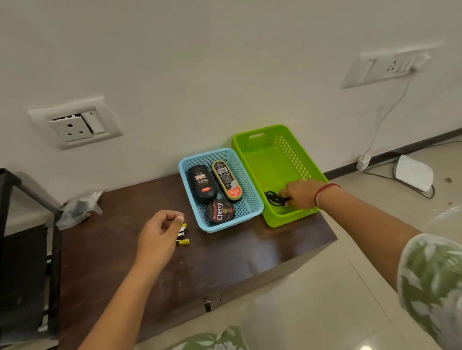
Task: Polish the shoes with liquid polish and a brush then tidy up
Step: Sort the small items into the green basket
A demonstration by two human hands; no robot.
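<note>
Snag risk: fingers of the right hand (303, 194) pinch a black cord (273, 198) inside the green basket (294, 220) at the table (235, 258) edge; a tug could drag it off. Left hand (158, 234) loosely curled, empty; liquid polish (202, 183) lies in the blue basket (230, 225)

Home room: wall sockets (75, 124), tiled floor (356, 290).
</note>
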